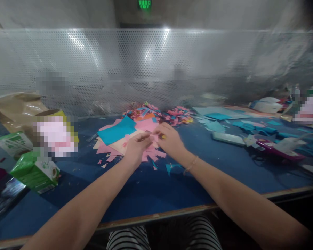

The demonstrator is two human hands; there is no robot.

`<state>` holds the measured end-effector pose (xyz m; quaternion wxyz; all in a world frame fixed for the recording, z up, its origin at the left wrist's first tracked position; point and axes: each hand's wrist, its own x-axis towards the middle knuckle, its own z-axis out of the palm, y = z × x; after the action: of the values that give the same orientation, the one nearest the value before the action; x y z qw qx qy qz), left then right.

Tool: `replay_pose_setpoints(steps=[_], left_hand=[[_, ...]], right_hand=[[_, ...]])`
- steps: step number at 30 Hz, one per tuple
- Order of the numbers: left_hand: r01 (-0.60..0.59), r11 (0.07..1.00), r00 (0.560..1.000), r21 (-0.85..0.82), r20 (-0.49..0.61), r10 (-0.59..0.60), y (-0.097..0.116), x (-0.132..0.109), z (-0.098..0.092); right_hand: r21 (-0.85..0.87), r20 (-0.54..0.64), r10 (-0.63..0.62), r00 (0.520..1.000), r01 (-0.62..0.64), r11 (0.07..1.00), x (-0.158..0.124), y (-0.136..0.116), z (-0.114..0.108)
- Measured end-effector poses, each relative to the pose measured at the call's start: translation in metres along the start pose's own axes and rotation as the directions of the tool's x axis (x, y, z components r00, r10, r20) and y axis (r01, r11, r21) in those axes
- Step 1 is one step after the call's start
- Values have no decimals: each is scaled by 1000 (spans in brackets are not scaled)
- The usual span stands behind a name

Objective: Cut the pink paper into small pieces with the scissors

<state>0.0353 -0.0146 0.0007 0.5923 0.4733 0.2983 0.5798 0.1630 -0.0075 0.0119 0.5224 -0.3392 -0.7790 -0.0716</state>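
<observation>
A small pink paper piece (153, 138) is pinched by the fingertips of the left hand (137, 145) and right hand (170, 139), above layered, angular pink paper sheets (146, 124) topped by a flat blue paper sheet (117, 131). Small multicoloured paper cuttings (142, 113) are heaped behind, before a perforated panel (135, 52).

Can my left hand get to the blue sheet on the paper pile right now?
Probably yes. The blue sheet lies on top of the paper pile beside your left hand, apparently uncovered, though that hand seems busy with a small pink piece.
</observation>
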Motion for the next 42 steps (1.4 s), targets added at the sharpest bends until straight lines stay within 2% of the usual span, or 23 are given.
replay_pose_setpoints(steps=[7,10,18,22,31,36,42], left_hand=[[7,997,1000,-78,4,-7,2,-1,2],[5,995,1000,-98,-18,-7,3,-2,3],[-35,994,996,-103,-80,27,4,-1,3],[-68,993,995,-92,-78,61,4,0,2],[-130,991,989,-31,-76,127,-3,3,-4],[-146,989,984,1,-104,145,-4,4,-4],[-173,984,976,33,-125,176,-3,3,-2]], right_hand=[[-32,-86,-36,996,33,999,0,0,-1],[9,-88,-47,995,48,999,0,0,-2],[-12,-91,-79,993,78,997,1,-2,-2],[2,-64,-75,995,75,997,1,0,-1],[114,38,31,999,-35,993,0,-2,1],[182,54,121,991,-129,975,0,-1,3],[154,34,166,986,-169,974,2,-3,1]])
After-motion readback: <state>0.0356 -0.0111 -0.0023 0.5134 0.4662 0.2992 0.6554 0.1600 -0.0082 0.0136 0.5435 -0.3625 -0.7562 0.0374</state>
